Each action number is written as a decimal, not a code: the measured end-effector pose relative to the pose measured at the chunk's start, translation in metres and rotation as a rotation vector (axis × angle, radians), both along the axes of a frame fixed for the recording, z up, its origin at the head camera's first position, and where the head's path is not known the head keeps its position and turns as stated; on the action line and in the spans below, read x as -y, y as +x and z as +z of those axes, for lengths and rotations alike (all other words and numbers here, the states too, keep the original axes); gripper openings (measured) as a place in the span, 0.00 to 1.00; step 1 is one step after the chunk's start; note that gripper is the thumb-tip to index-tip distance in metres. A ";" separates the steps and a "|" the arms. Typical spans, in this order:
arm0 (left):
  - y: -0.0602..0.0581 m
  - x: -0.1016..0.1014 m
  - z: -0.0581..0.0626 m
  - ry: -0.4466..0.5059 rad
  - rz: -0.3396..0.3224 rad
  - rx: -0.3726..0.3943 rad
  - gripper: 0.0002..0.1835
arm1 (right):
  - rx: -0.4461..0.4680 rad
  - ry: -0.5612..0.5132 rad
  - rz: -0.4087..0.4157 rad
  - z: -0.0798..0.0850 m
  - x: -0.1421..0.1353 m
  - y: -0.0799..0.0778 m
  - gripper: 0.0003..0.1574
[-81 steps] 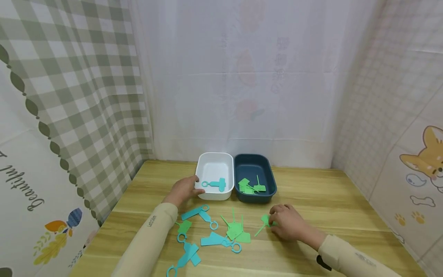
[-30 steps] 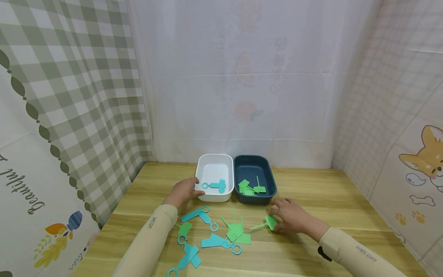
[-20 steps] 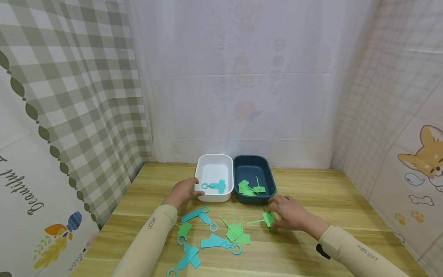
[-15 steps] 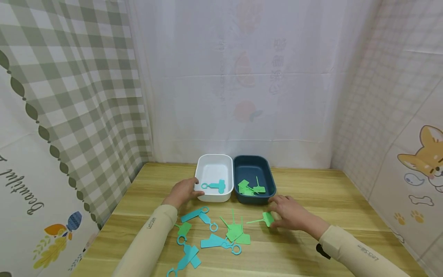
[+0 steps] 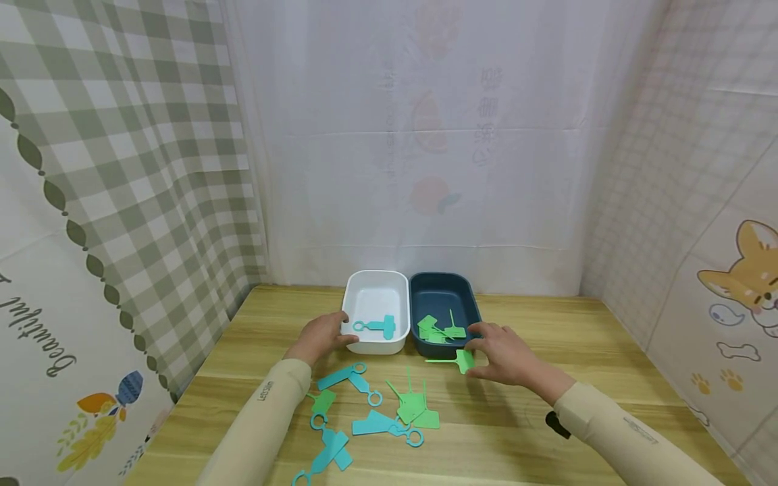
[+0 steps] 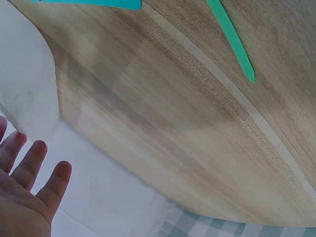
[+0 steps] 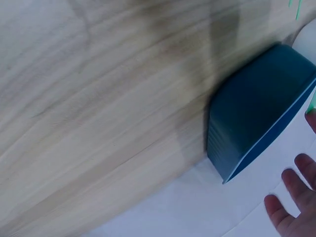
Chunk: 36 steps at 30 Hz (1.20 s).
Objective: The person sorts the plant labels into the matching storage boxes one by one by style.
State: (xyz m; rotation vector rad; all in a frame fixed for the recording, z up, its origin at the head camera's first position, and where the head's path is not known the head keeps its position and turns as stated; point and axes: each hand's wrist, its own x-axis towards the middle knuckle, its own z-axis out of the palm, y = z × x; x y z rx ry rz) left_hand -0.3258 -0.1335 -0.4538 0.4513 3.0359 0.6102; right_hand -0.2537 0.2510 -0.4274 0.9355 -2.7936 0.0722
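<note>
In the head view, my right hand [image 5: 503,354] pinches a green T-shaped plant label [image 5: 464,362] by its flat head, its thin stem pointing left. The label overlaps the front of the navy bin [image 5: 450,351]. My left hand [image 5: 319,335] rests at the front left corner of the white bin [image 5: 377,347], thumb at the rim, its other fingers fairly straight in the left wrist view. A blue ring-ended plant label [image 5: 387,327] lies in the white bin. Several green labels [image 5: 434,333] lie in the navy bin.
Overlapping green labels [image 5: 412,408] lie in front of the bins. Blue ring-ended labels [image 5: 372,423] are scattered left of them, and one green label [image 5: 324,401] sits by the left sleeve. A curtain stands behind the wooden table [image 5: 547,331].
My right hand has slid the green label out of its fingers' cover, turned its stem leftward, and carried it up to the navy bin's front. The left hand has stayed in place.
</note>
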 end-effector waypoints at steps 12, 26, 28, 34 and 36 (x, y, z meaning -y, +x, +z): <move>0.003 0.000 0.001 0.001 0.008 0.001 0.30 | -0.004 -0.042 -0.145 0.006 0.005 -0.030 0.28; 0.003 -0.001 0.002 -0.009 0.003 0.005 0.30 | 0.055 -0.031 -0.341 0.004 0.014 -0.066 0.36; 0.004 -0.002 0.003 -0.007 0.001 0.007 0.30 | 0.109 -0.054 -0.371 0.005 0.014 -0.069 0.43; 0.004 -0.001 0.003 -0.010 0.013 0.010 0.30 | 0.369 -0.037 -0.445 0.010 0.010 -0.069 0.69; 0.004 0.000 0.002 -0.010 0.014 0.004 0.30 | 0.427 -0.013 -0.455 0.011 0.008 -0.068 0.72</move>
